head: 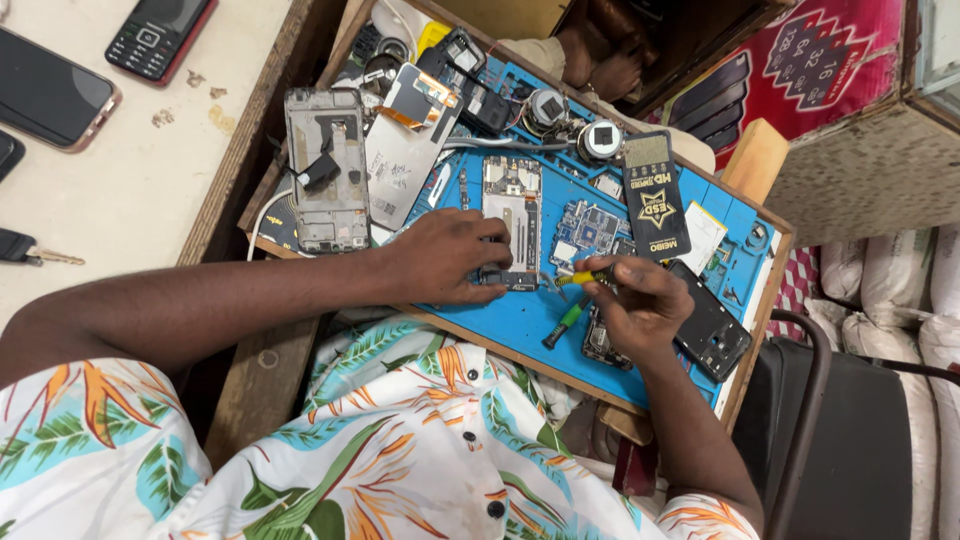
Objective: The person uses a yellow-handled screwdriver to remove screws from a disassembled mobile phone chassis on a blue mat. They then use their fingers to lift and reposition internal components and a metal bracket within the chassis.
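My left hand lies on a blue work mat, its fingers pressing the lower end of an opened phone frame. My right hand grips a yellow-handled screwdriver, tip pointing left toward that frame. A second tool with a green and black handle lies on the mat just below. Under my right hand sits a dark phone part. A bare circuit board rests between the frame and a black card-shaped tool.
Another stripped phone chassis and a grey back cover lie at the mat's left. A black phone frame sits at the right edge. Two phones and a key rest on the pale counter. Small round parts crowd the far side.
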